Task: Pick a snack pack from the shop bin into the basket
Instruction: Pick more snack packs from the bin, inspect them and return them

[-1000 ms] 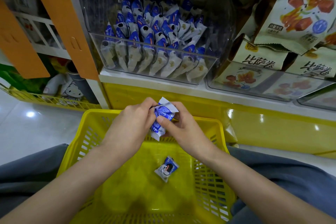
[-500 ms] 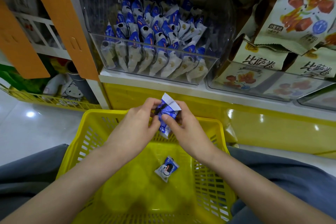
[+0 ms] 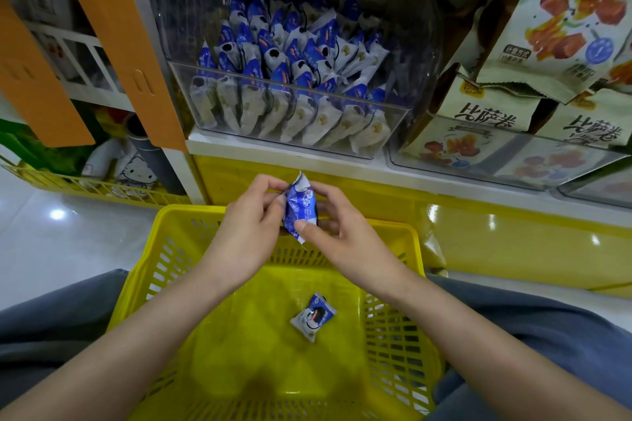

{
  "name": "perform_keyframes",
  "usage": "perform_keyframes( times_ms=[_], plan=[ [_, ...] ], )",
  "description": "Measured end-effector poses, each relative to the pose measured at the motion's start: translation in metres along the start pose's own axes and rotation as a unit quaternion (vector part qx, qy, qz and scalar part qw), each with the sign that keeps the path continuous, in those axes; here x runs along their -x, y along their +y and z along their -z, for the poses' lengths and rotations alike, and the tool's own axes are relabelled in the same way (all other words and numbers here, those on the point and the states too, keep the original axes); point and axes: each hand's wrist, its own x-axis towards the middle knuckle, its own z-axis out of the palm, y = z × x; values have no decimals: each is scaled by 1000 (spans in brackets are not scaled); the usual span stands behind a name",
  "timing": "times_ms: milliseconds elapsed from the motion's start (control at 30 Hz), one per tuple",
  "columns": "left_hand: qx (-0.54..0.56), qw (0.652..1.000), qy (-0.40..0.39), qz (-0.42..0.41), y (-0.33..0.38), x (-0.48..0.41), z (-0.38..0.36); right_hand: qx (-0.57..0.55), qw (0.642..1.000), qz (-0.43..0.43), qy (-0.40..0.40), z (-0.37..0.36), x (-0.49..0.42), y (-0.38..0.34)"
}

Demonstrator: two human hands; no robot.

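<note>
A blue and white snack pack [image 3: 301,207] stands nearly upright between both my hands, above the far rim of the yellow basket [image 3: 143,270]. My left hand [image 3: 249,232] pinches its left edge and my right hand [image 3: 345,236] pinches its lower right side with thumb and fingers. A second, similar pack [image 3: 313,316] lies flat on the basket floor. The clear shop bin [image 3: 393,120] on the shelf ahead holds several rows of the same blue and white packs.
To the right, another clear bin [image 3: 496,174] holds large cream snack bags [image 3: 561,17]. Orange panels [image 3: 113,27] and a white shelf post stand at the left. A low yellow wire rack [image 3: 85,186] with a plush toy sits on the floor.
Both hands have raised the pack slightly and turned it from tilted to nearly upright. The pack in the basket has not moved.
</note>
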Motion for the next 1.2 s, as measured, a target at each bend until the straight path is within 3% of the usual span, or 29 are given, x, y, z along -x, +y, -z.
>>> perform_keyframes(
  times_ms=[100, 200, 300, 367, 433, 533, 633, 700, 933, 1100, 1200],
  plan=[
    [111, 992, -20, 64, 9, 1, -3, 33, 998, -6, 47, 2, 0, -2],
    [172, 980, -69, 73, 15, 6, -7, 148, 984, 33, 95, 3, 4, -4],
    [116, 991, -39, 52, 14, 6, -8, 346, 924, 132, 95, 5, 7, -4],
    [94, 994, 4, 49, 14, 3, -6, 419, 889, 164, 85, 2, 7, -6],
    [98, 993, 31, 51, 13, 1, -3, 359, 918, 150, 80, -1, 7, -9],
    [145, 986, 57, 55, 17, 0, 2, 156, 977, 72, 126, -3, 2, -12],
    [147, 986, 68, 40, 19, -1, 5, -34, 991, -14, 127, -2, -8, -16],
    [143, 987, 69, 32, 21, -1, 7, -102, 987, -50, 113, -2, -10, -18],
    [229, 967, 77, 82, 25, 0, 12, -220, 969, -75, 81, 2, -11, -20],
    [237, 962, 90, 100, 28, 0, 17, -194, 977, -36, 74, 0, -6, -21],
    [337, 931, 61, 122, 33, -3, 20, -204, 974, -30, 90, 3, -7, -20]
  ],
)
